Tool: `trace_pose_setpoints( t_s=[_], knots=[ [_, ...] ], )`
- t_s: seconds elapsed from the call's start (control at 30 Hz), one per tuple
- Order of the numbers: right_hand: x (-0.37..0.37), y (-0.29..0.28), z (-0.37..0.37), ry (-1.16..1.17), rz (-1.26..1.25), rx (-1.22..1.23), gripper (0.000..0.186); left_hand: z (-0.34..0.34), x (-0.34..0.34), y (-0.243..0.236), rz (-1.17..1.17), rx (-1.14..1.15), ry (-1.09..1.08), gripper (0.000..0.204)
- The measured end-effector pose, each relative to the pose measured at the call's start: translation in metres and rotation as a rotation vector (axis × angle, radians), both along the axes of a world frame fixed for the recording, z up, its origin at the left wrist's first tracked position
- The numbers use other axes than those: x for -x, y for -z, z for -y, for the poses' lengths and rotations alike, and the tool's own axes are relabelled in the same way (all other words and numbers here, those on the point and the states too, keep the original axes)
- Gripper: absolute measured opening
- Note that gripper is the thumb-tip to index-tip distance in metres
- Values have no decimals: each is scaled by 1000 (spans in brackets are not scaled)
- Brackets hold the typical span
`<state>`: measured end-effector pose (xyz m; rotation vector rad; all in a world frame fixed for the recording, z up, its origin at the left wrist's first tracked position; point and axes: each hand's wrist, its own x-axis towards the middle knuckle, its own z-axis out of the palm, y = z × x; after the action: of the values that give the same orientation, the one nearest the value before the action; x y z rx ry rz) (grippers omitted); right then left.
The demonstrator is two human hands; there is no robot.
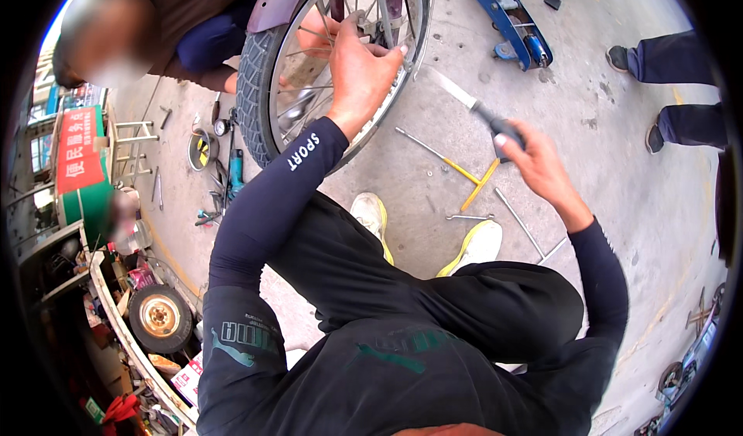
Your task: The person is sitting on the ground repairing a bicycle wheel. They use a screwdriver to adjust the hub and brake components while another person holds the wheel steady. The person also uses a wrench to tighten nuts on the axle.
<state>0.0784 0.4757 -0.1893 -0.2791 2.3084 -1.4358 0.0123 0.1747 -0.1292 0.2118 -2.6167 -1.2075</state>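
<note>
In front of me stands a tyred wheel (259, 80) with spokes and a purple mudguard (279, 1). My left hand (364, 76) reaches to its hub, beside the fork's lower end; the fingers are curled together, and what they pinch is hidden. Out to the right, my right hand (534, 165) is closed round the dark handle of a knife-like tool (486, 117). Its flat silver blade points toward the wheel, apart from the rim. Behind the spokes, the hand (316, 35) of another person is near the hub.
A yellow-handled T-wrench (476, 179), a spanner (470, 218) and a metal rod wrench (520, 225) lie by my shoes. Left of the wheel are a metal bowl (203, 149) and a teal power tool (235, 173). A blue floor jack (515, 25) stands beyond; another person's legs (677, 60) are at right.
</note>
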Motion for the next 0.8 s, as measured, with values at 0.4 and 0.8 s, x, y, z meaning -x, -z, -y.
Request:
trace_pose_setpoints(
  t_s=[0.4,0.8],
  knots=[
    [14,-26,56,287,-500,138,38,-16,23,27,-236,228,-176,49],
    [5,-11,59,329,-421,243,38,-20,22,22,-264,243,-172,42]
  ],
)
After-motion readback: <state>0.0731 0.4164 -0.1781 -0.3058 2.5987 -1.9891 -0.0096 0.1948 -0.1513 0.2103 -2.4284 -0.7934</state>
